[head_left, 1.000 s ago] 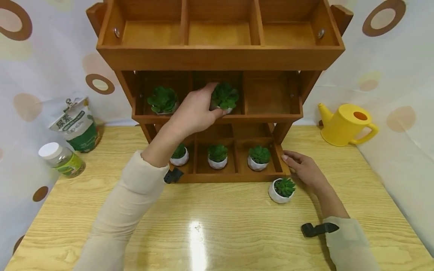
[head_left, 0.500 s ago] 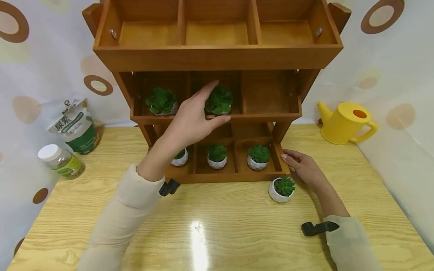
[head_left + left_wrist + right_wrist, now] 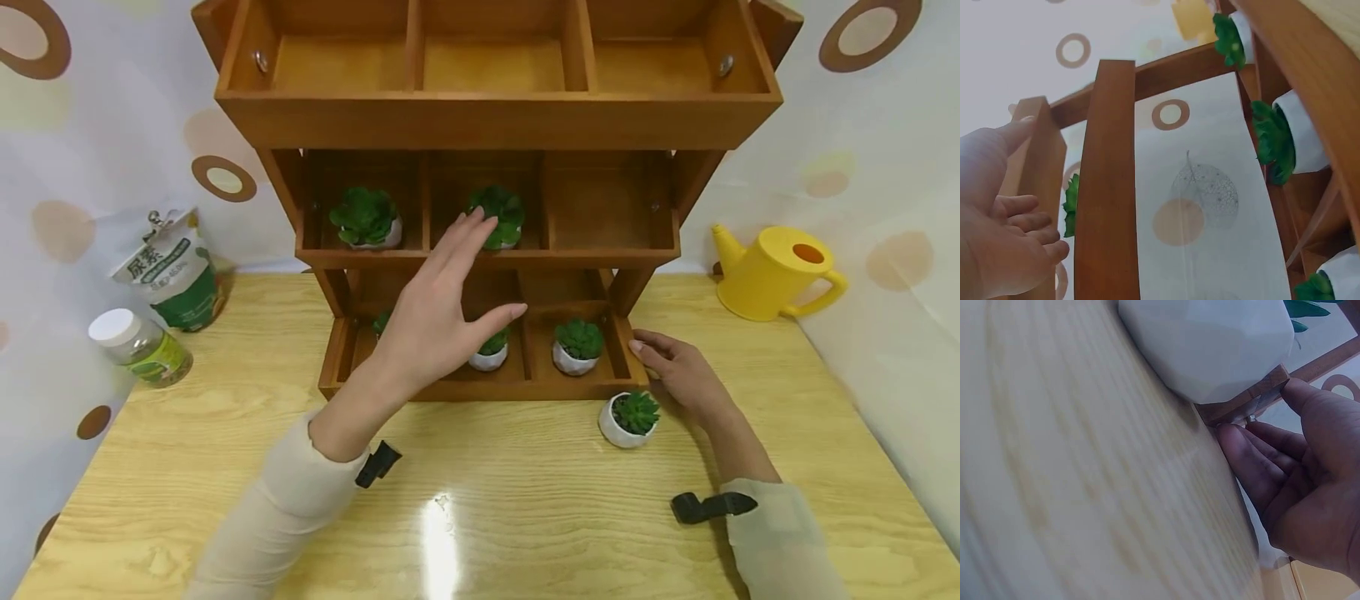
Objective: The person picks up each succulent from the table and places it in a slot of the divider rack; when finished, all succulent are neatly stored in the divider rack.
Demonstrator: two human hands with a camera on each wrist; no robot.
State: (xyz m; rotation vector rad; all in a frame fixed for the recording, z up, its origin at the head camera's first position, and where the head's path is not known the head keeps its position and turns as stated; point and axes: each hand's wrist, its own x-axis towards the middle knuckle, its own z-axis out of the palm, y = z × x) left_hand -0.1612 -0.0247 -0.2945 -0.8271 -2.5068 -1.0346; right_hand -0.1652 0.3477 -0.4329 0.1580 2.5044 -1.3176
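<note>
A brown wooden plant rack (image 3: 495, 123) with three tiers of compartments fills the middle of the head view. My left hand (image 3: 431, 325), fingers extended and thumb spread, hovers before the lower tiers, holding nothing. Behind its fingertips, a potted succulent (image 3: 506, 218) sits in the middle tier's centre compartment; another succulent (image 3: 366, 218) is to its left. The lowest tier bears a right succulent (image 3: 577, 343), a centre one (image 3: 489, 358) partly covered by my hand, and a left one mostly hidden. My right hand (image 3: 681, 375) grips the lowest tier's right end, thumb at the wooden edge (image 3: 1272, 384).
On the table, a succulent in a white pot (image 3: 621, 427) stands by the rack's front right corner, close to my right hand. A yellow watering can (image 3: 776, 275) is at the back right. A clipped green-white bag (image 3: 180, 279) and a white-capped jar (image 3: 142, 346) stand left.
My left hand has let go of the succulent in the middle tier's centre compartment and drawn back, down toward me, fingers straightening. My right hand stays at the rack's end.
</note>
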